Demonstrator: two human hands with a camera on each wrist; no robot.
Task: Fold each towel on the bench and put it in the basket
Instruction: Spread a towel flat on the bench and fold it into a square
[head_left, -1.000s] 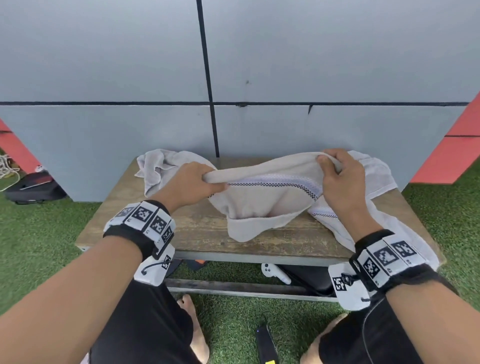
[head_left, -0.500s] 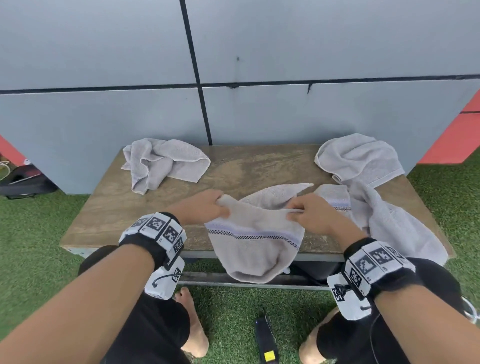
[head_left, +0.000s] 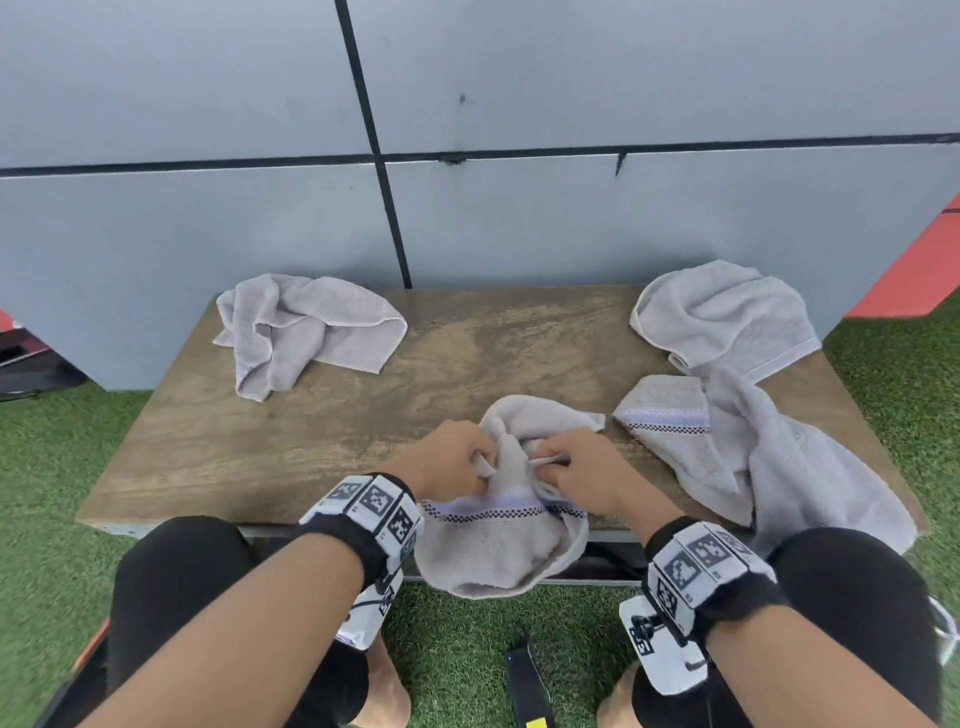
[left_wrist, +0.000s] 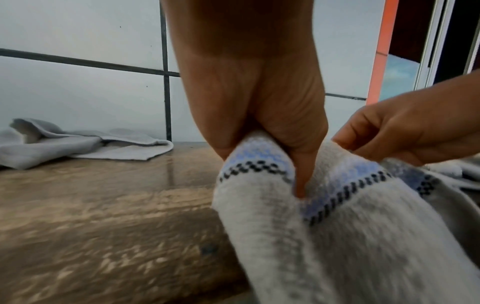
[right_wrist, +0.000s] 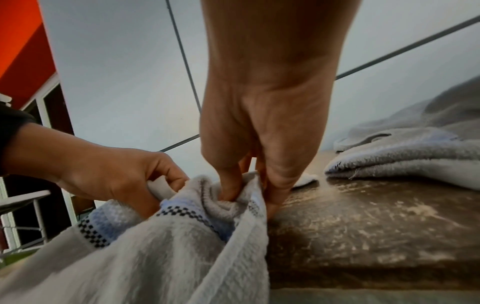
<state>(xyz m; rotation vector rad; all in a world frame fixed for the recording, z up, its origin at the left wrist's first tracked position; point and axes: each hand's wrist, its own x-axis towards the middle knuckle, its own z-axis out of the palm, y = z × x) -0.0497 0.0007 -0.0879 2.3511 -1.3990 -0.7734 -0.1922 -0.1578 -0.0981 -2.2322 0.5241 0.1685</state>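
Note:
A grey towel with a blue band and black checked stripe (head_left: 498, 540) (left_wrist: 337, 236) (right_wrist: 155, 246) lies bunched at the wooden bench's (head_left: 311, 441) front edge, its lower part hanging over. My left hand (head_left: 457, 462) (left_wrist: 259, 127) (right_wrist: 124, 179) pinches its gathered top on the left. My right hand (head_left: 582, 473) (right_wrist: 259, 164) (left_wrist: 405, 131) pinches the same bunch just to the right, the two hands almost touching. A crumpled grey towel (head_left: 306, 327) (left_wrist: 78, 144) lies at the back left. Two more grey towels (head_left: 727, 317) (head_left: 769, 457) lie on the right. No basket is in view.
A grey panelled wall (head_left: 467, 208) stands right behind the bench. Green artificial turf (head_left: 47, 493) surrounds it. My knees in black shorts (head_left: 176, 571) press against the bench's front edge. A black device with a yellow label (head_left: 524, 686) lies on the turf between my feet.
Both hands brought the striped towel down from mid-air toward me and moved close together, bunching it at the bench's front edge. The view tilted downward.

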